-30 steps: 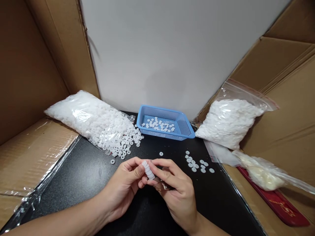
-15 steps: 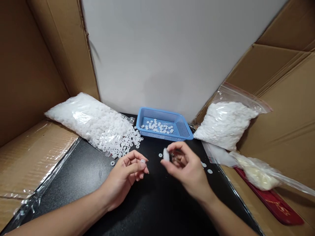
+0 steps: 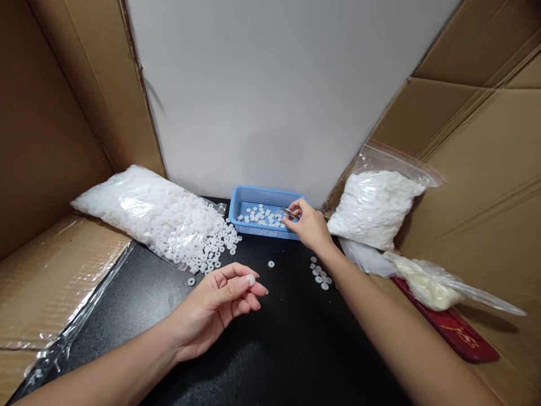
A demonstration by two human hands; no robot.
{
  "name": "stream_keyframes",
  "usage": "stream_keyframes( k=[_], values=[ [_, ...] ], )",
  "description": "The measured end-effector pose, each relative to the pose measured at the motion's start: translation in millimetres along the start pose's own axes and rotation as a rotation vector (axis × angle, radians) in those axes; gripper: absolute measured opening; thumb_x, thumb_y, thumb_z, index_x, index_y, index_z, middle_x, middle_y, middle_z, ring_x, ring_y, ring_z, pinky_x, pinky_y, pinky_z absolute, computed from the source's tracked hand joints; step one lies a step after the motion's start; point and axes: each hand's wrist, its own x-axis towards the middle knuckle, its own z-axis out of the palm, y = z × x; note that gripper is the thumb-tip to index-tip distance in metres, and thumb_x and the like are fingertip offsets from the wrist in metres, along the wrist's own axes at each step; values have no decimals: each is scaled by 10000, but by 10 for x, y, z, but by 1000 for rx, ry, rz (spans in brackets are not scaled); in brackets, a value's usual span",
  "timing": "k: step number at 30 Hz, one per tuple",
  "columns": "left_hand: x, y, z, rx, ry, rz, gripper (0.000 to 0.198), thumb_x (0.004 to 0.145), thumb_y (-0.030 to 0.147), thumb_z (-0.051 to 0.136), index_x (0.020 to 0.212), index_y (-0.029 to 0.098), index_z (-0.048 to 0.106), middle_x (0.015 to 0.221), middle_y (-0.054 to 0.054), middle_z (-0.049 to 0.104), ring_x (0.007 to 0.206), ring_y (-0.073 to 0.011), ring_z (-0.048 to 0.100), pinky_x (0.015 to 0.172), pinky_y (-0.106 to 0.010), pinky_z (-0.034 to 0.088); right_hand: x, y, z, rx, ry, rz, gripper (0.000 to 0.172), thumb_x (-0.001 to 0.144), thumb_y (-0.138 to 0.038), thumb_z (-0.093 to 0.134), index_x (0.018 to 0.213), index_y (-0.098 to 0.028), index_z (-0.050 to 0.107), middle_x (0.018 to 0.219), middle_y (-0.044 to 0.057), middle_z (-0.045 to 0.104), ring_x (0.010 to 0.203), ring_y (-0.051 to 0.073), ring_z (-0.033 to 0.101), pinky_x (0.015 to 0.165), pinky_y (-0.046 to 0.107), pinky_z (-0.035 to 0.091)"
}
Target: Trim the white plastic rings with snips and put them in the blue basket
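Left hand (image 3: 232, 294) over the near part of the black worktop (image 3: 270, 349), thumb and forefinger pinched on a small white piece (image 3: 251, 279), partly covered by the thumb; remaining fingers loosely curled, palm turned inward. Right hand (image 3: 311, 226) stretched forward over the right end of the blue perforated basket (image 3: 257, 230), fingers narrowed around a thin metallic tool (image 3: 289, 213); whether they grip any white piece as well, I cannot tell. Basket stands at the back of the worktop, before a pale panel (image 3: 270, 84); white rings (image 3: 261, 215) lie scattered over its floor, left and middle. To the basket's left, a large clear bag (image 3: 139, 200) of similar rings rests on its side, loose rings (image 3: 220, 246) spread from its open end, some near the basket. One single ring (image 3: 269, 264) lies apart, between the two hands. A small cluster of white discs (image 3: 318, 278) sits just beside the right forearm. Farther right: zip bag (image 3: 372, 211) packed with white material, knotted bag (image 3: 435, 286) with yellowish contents, resting partly over a red flat object (image 3: 467, 338).
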Motion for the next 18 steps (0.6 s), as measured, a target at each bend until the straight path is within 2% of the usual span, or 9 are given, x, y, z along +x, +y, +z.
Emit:
stream_keyframes(
  k=[4, 8, 10, 11, 14, 18],
  values=[
    [-41, -10, 27, 15, -76, -4, 194, 797, 223, 856, 806, 144, 679, 816, -73, 820, 652, -104, 760, 600, -126, 576, 2, 0, 16, -30, -13, -17, 203, 740, -318, 777, 872, -227, 652, 798, 37, 706, 698, 231, 628, 693, 367, 482],
    [-51, -15, 51, 38, -111, 56, 195, 828, 223, 829, 795, 155, 648, 849, -77, 828, 682, -120, 774, 617, -142, 585, -261, -136, -67, 16, 3, -117, 318, 912, -458, 624, 1064, -192, 707, 1019, 114, 731, 920, 286, 676, 825, 431, 523],
    [-43, -16, 54, 57, -95, 109, 177, 831, 192, 823, 785, 153, 657, 873, -68, 829, 712, -111, 772, 656, -142, 589, -547, -250, -128, 56, -9, -179, 353, 1001, -421, 502, 1199, -203, 696, 1103, 106, 720, 1009, 261, 676, 880, 406, 532],
    [-37, -18, 53, 64, -83, 137, 166, 830, 173, 822, 777, 152, 666, 881, -62, 829, 722, -104, 769, 666, -137, 587, -712, -309, -160, 81, -24, -223, 363, 1028, -396, 464, 1252, -216, 686, 1067, 90, 717, 985, 238, 681, 855, 376, 544],
    [-17, -31, 38, 87, -49, 203, 109, 818, 178, 834, 834, 166, 727, 869, -48, 835, 729, -104, 773, 669, -132, 585, -1172, -455, -241, 180, -27, -443, 414, 1052, -238, 472, 1458, -249, 549, 930, 41, 661, 769, 153, 654, 678, 265, 548],
    [0, -57, 27, 165, 5, 228, 145, 819, 234, 838, 945, 173, 797, 898, -63, 843, 810, -139, 794, 750, -161, 605, -1441, -531, -290, 153, 35, -667, 564, 1020, -96, 516, 1554, -243, 407, 889, 42, 632, 756, 140, 620, 666, 240, 544]
  ],
)
